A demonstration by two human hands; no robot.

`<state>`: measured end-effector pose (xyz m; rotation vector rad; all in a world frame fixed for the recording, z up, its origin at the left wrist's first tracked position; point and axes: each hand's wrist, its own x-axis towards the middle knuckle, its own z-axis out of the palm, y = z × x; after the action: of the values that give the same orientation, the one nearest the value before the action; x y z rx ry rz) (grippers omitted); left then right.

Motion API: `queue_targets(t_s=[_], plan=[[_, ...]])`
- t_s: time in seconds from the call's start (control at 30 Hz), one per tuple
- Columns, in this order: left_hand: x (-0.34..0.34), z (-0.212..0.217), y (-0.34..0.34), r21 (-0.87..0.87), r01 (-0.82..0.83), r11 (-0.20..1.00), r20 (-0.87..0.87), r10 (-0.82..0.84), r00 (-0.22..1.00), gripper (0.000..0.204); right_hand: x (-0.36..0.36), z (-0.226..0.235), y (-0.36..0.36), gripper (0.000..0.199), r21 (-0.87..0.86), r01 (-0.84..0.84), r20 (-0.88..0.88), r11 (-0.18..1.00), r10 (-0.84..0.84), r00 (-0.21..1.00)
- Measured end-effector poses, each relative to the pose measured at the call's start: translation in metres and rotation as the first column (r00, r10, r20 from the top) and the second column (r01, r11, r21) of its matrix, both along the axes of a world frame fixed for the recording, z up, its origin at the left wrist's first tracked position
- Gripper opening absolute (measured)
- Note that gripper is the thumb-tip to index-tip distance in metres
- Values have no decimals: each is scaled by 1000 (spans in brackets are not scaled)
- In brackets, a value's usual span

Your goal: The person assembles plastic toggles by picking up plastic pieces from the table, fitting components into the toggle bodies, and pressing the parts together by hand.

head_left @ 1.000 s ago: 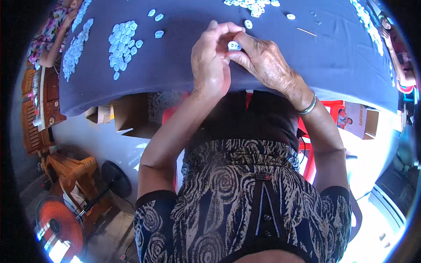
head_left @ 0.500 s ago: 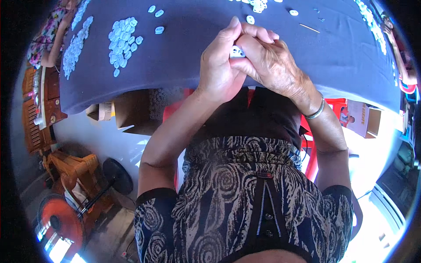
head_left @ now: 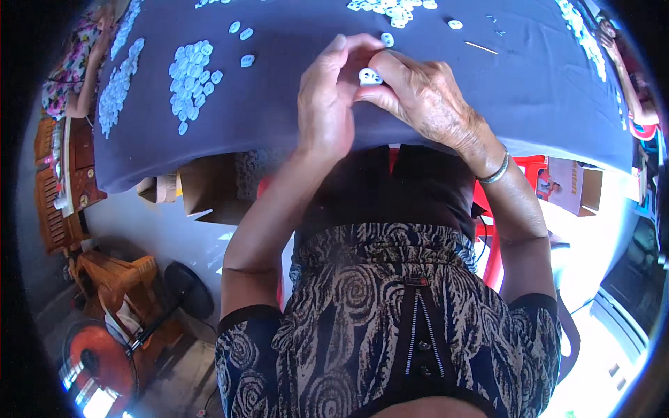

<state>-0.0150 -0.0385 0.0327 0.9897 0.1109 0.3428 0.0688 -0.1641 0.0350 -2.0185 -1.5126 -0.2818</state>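
My right hand (head_left: 433, 99) pinches a small white plastic piece (head_left: 370, 77) with dark markings between thumb and forefinger, above the near part of the cloth-covered table. Beside it, my left hand (head_left: 324, 104) is cupped with its fingers apart, and its fingertips reach over toward the piece. I see nothing held in the left palm, though part of it is turned away. Just past the fingertips lies another white piece (head_left: 387, 40). A heap of similar white pieces (head_left: 189, 76) rests left of my hands, with a few loose ones (head_left: 247, 60) nearby.
Another heap of white pieces (head_left: 394, 10) lies at the table's far side, near a thin stick (head_left: 481, 47). More pieces (head_left: 120, 83) line the left edge of the dark cloth (head_left: 279, 104). Other people's arms (head_left: 85, 90) show at both sides. An open cardboard box (head_left: 209, 184) stands below the table.
My left hand has come away from the right, moving left and loosening its clasp. The white piece in my right fingers now shows more fully.
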Motion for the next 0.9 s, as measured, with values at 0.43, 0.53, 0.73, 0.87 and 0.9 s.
queue_targets(t_s=[0.43, 0.53, 0.73, 0.87, 0.9], plan=[[5, -6, 50, 683, -175, 709, -41, 276, 960, 11, 19, 3, -8, 34, -96, 47, -78, 994, -55, 995], [8, -20, 100, 811, -383, 443, 118, 517, 848, 8, 41, -11, -12, 26, 49, 192, -82, 980, -188, 979], [1, -32, 147, 842, -491, -224, 470, 753, 461, 24, 74, -19, -19, 13, 150, 315, -187, 937, -286, 940], [8, -34, 131, 767, -619, 168, 362, 683, 634, 26, 81, -18, -10, 17, 61, 311, -165, 948, -298, 940], [11, -34, 120, 767, -619, 171, 359, 685, 634, 26, 82, -18, -5, 18, -4, 285, -156, 958, -282, 947]])
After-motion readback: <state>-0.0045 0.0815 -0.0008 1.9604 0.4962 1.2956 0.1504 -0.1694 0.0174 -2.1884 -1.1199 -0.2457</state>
